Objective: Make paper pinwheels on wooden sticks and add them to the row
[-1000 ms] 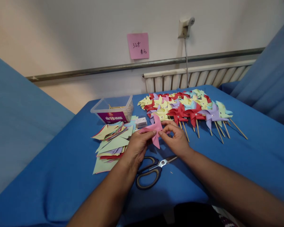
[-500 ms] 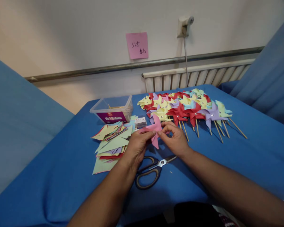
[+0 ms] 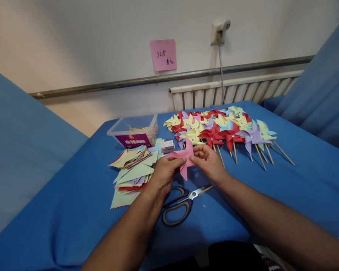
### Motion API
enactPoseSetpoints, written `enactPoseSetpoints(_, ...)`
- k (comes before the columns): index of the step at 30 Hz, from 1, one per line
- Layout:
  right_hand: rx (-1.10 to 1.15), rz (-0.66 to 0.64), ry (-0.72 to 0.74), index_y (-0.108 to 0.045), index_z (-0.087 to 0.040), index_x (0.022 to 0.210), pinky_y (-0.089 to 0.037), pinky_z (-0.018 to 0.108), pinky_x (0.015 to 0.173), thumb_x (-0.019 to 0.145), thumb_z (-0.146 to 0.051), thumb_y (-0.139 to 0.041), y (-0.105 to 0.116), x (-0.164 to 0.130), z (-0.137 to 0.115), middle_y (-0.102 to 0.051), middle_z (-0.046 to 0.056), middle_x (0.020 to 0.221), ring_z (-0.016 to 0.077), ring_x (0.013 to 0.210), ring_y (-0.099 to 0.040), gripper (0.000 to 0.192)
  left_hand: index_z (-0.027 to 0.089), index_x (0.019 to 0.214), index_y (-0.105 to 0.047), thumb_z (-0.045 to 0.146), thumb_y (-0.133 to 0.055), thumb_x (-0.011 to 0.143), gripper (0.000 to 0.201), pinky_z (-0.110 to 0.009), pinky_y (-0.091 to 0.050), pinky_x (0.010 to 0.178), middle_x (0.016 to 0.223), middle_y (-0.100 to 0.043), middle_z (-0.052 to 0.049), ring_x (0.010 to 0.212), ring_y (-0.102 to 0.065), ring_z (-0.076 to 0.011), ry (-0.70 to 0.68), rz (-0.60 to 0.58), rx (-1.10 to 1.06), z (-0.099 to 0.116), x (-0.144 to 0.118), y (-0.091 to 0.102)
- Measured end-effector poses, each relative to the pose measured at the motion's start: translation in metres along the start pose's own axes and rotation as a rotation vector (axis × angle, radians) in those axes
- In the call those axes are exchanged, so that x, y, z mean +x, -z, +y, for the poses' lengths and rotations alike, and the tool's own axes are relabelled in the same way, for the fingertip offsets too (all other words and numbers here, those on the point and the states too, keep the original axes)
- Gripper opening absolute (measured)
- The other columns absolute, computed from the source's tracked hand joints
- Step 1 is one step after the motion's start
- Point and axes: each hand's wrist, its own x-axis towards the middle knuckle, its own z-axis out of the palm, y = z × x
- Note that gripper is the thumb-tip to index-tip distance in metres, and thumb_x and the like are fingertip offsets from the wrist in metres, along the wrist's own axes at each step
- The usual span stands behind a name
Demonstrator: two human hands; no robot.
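A pink paper pinwheel (image 3: 184,157) is pinched between the fingers of the left hand (image 3: 163,174) and the right hand (image 3: 211,164), above the middle of the blue worktop (image 3: 271,188). Scissors (image 3: 180,205) are seen just below, toward the near edge.

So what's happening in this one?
A person sits at a blue table holding a pink paper pinwheel between both hands: the left hand pinches its left side, the right hand its centre. It has no stick yet. Scissors lie just below the hands. A pile of cut paper and a clear tub sit to the left; finished pinwheels on sticks are spread behind.
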Motion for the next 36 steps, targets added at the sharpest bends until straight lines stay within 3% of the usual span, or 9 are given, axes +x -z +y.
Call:
enactPoseSetpoints(6, 0.043, -0.022, -0.033, -0.055, -0.021, 0.081, -0.049, 0.027, 0.059, 0.062, -0.038, -0.080, 0.002, 0.002, 0.003, -0.065, -0.003, 0.066, 0.0126, 0.059, -0.061, 0.036, 0.012, 0.074, -0.072, 0.023, -0.082, 0.057, 0.022, -0.027, -0.047, 0.065, 0.071, -0.069, -0.006, 0.063, -0.060, -0.0146, 0.024, -0.036, 0.030, 0.000, 0.001, 0.001)
enactPoseSetpoints(11, 0.026, -0.009, -0.007, -0.055, -0.020, 0.082, -0.048, 0.027, 0.060, 0.063, -0.032, -0.079, 0.006, 0.006, 0.004, -0.065, -0.004, 0.066, 0.0115, 0.059, -0.060, 0.033, 0.014, 0.061, -0.066, 0.022, -0.082, 0.056, 0.019, -0.023, -0.044, 0.060, 0.060, -0.061, -0.001, 0.054, -0.054, -0.0101, 0.055, -0.051, 0.030, 0.012, -0.002, 0.002)
enactPoseSetpoints(14, -0.021, -0.009, 0.019, -0.055, -0.020, 0.082, -0.048, 0.027, 0.060, 0.062, -0.032, -0.079, 0.007, 0.007, 0.004, -0.064, -0.003, 0.067, 0.0119, 0.059, -0.060, 0.033, 0.014, 0.071, -0.069, 0.023, -0.081, 0.056, 0.021, -0.023, -0.043, 0.059, 0.062, -0.063, -0.001, 0.055, -0.054, -0.0104, 0.038, -0.059, 0.104, 0.016, -0.003, 0.004)
enactPoseSetpoints(17, -0.078, -0.019, 0.043, -0.055, -0.021, 0.082, -0.049, 0.027, 0.058, 0.063, -0.031, -0.076, 0.005, 0.005, 0.004, -0.063, -0.004, 0.067, 0.0123, 0.059, -0.059, 0.030, 0.014, 0.077, -0.072, 0.024, -0.081, 0.056, 0.026, -0.023, -0.040, 0.056, 0.064, -0.065, -0.002, 0.054, -0.054, -0.0116, -0.002, -0.040, 0.236, 0.017, -0.003, 0.004)
enactPoseSetpoints(22, -0.157, -0.070, 0.054, -0.054, -0.022, 0.081, -0.050, 0.027, 0.057, 0.066, -0.028, -0.072, 0.002, 0.000, 0.003, -0.061, -0.004, 0.066, 0.0125, 0.060, -0.059, 0.024, 0.015, 0.062, -0.069, 0.030, -0.079, 0.059, 0.018, -0.021, -0.032, 0.050, 0.056, -0.059, 0.000, 0.050, -0.045, -0.0097, -0.142, -0.037, 0.500, 0.019, -0.006, 0.002)
enactPoseSetpoints(32, -0.266, -0.111, 0.097, -0.054, -0.022, 0.083, -0.050, 0.027, 0.060, 0.068, -0.028, -0.071, 0.003, -0.002, 0.006, -0.060, -0.005, 0.068, 0.0124, 0.062, -0.059, 0.023, 0.017, 0.054, -0.068, 0.028, -0.076, 0.060, 0.015, -0.021, -0.030, 0.047, 0.052, -0.058, 0.001, 0.050, -0.043, -0.0106, -0.206, -0.125, 0.596, 0.024, -0.007, 0.007)
enactPoseSetpoints(34, -0.249, -0.100, 0.107, -0.056, -0.022, 0.087, -0.051, 0.028, 0.063, 0.070, -0.030, -0.073, 0.004, -0.002, 0.005, -0.063, -0.003, 0.072, 0.0134, 0.066, -0.061, 0.026, 0.016, 0.054, -0.068, 0.026, -0.077, 0.059, 0.014, -0.021, -0.030, 0.047, 0.051, -0.058, 0.001, 0.050, -0.044, -0.0102, -0.203, -0.096, 0.593, 0.026, -0.007, 0.007)
enactPoseSetpoints(36, -0.201, -0.061, 0.137, -0.058, -0.022, 0.092, -0.052, 0.030, 0.068, 0.073, -0.036, -0.073, 0.006, 0.000, 0.004, -0.066, 0.000, 0.078, 0.0152, 0.072, -0.063, 0.028, 0.015, 0.054, -0.068, 0.023, -0.080, 0.055, 0.014, -0.021, -0.030, 0.047, 0.051, -0.058, 0.001, 0.048, -0.044, -0.0094, -0.178, 0.012, 0.459, 0.029, -0.006, 0.009)
